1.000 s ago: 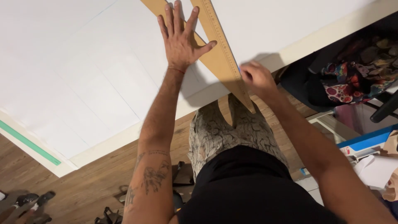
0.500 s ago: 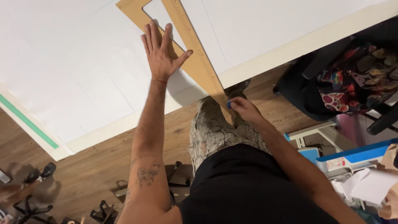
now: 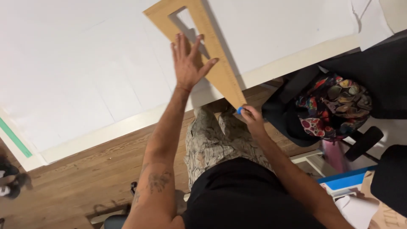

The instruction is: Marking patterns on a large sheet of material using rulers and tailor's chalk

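A large wooden triangle ruler (image 3: pixel 212 46) lies on white paper (image 3: pixel 85 63) spread over a white table (image 3: pixel 288 63). My left hand (image 3: pixel 188 63) presses flat on the ruler with fingers spread. My right hand (image 3: pixel 250 118) is at the ruler's lower tip, past the table's edge, pinching a small blue object (image 3: pixel 240 110) that may be a marking tool; its fingers hide most of it.
A black office chair (image 3: pixel 373 80) with a colourful patterned bag (image 3: pixel 335 106) on it stands to the right. A green strip of tape (image 3: pixel 15 138) marks the table's left corner. Wood floor lies below, and blue and white items (image 3: pixel 343 182) sit at the lower right.
The view has shifted, so ruler and hands sit lower and further right in frame. My right hand slid down along the ruler's edge to its tip. My left hand stays pressed on the ruler.
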